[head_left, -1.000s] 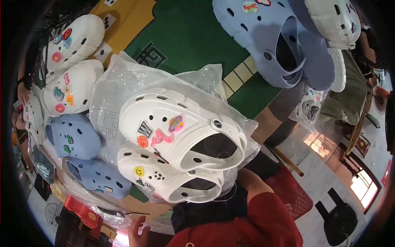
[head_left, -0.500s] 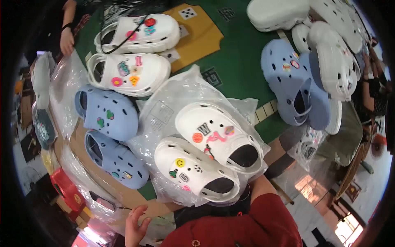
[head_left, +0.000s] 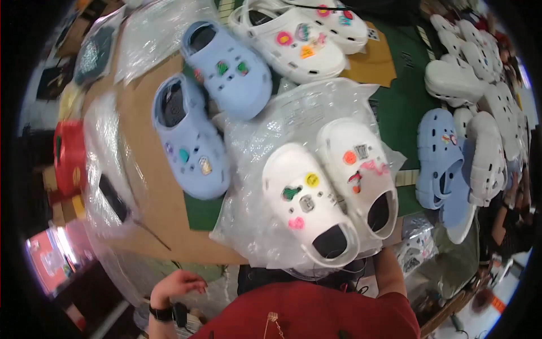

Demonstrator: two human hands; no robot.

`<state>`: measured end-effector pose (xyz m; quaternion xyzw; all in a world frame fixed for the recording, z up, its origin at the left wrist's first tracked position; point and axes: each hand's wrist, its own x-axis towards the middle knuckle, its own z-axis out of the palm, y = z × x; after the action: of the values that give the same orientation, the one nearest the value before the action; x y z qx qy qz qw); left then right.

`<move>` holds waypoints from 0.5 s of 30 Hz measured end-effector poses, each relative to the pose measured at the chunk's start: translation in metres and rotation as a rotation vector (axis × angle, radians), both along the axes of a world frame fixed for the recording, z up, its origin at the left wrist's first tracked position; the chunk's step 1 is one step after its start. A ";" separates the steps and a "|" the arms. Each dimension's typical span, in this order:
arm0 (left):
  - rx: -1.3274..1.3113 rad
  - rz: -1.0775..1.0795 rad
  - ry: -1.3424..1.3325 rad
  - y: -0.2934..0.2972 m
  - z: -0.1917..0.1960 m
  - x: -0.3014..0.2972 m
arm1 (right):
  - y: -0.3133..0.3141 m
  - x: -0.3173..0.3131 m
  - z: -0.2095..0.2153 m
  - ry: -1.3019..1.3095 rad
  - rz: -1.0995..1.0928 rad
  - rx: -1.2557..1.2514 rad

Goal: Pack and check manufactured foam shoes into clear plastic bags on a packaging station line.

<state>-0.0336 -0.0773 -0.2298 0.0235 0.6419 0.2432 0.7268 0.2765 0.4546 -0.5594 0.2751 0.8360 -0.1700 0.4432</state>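
A pair of white clogs [head_left: 330, 189] with coloured charms lies in a clear plastic bag [head_left: 257, 220] at the near table edge, heels toward me. My right forearm reaches up under the bag beside the right clog, and the hand itself is hidden. My left hand [head_left: 176, 283], with a dark watch on its wrist, hangs below the table edge with fingers loosely curled. It is next to a blurred clear plastic sheet [head_left: 110, 186]; I cannot tell whether it grips the sheet.
Two light blue clogs [head_left: 192, 135] lie on brown cardboard [head_left: 138, 186] to the left. White charm clogs [head_left: 293, 39] sit beyond them. More white clogs [head_left: 485, 113] and blue clogs [head_left: 440, 164] are piled on the right on the green mat [head_left: 401, 107]. Red packets [head_left: 70, 155] lie far left.
The view has swung, so the bagged white clogs now sit lower and more central with heels toward me. My left hand has risen slightly beside the plastic sheet.
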 end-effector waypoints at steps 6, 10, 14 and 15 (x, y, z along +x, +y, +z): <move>0.159 -0.241 0.277 -0.120 -0.188 0.076 | -0.031 0.029 0.000 0.089 0.092 -0.043; -0.180 0.143 0.199 -0.089 -0.248 0.120 | -0.044 0.062 0.009 0.130 0.127 -0.034; -0.091 0.360 0.094 -0.076 -0.257 0.158 | -0.059 0.056 0.022 0.225 0.220 -0.041; -0.095 0.274 0.041 -0.038 -0.243 0.151 | -0.043 0.066 0.009 0.226 0.211 -0.007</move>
<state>0.1176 -0.1153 -0.4723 -0.0941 0.6645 0.3090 0.6739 0.3420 0.4120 -0.5501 0.1631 0.9042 -0.1555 0.3628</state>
